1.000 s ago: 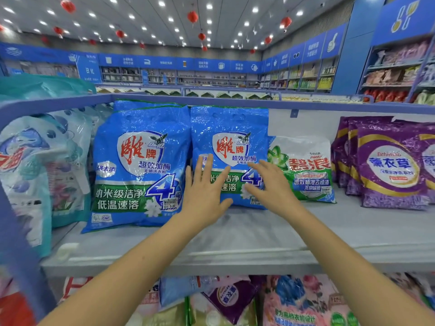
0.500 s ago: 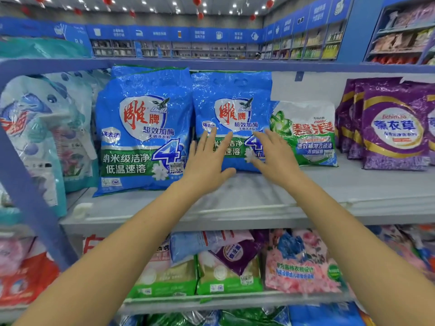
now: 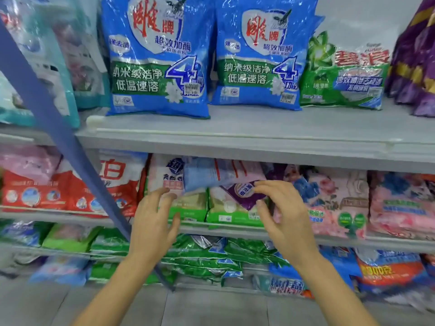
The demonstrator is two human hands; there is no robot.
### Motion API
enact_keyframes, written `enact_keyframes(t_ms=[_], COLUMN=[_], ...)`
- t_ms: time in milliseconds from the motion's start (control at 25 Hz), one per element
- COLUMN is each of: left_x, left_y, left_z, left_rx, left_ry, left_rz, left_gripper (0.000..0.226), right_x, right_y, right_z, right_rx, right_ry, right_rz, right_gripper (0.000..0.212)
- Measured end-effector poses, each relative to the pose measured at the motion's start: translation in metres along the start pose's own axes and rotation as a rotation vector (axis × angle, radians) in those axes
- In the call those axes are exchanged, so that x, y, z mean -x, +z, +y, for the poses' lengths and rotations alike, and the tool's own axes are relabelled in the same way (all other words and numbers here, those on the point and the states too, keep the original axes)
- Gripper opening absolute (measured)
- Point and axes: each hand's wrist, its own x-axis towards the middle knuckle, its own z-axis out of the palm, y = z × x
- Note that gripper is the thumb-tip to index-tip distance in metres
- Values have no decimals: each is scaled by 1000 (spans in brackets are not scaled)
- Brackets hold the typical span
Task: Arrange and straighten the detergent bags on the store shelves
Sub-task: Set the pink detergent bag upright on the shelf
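Our left hand (image 3: 153, 222) and right hand (image 3: 282, 215) are hovering, fingers spread, holding nothing, either side of a crumpled glossy purple bag (image 3: 242, 194).

You face a store rack with grey shelf boards (image 3: 259, 135), one above another. A blue upright (image 3: 47, 114) crosses your view on the left (it looks slanted here). Behind the top board stands a pale back panel (image 3: 364, 17); at the bottom lies a grey tiled floor (image 3: 211, 309).

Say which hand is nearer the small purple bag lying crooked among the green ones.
Right. The right hand is at the right edge of the purple bag, fingertips at its corner. The left hand is farther left, by the light blue bag, clear of the purple one.
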Motion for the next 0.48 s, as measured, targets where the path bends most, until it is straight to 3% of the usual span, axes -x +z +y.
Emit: enact_keyframes(t_ms=[200,480], left_x=[-1,-31], left_y=[33,80], left_z=[-23,-46], left_rx=[-107,-143], left_ry=[-48,-87], left_rz=[-202,-213], left_gripper=[48,68], right_x=[11,-24], right_y=[51,117], right_z=[30,36], right_rx=[84,387], right_ry=[144,99], right_rz=[-122,-233], right_gripper=[31,55])
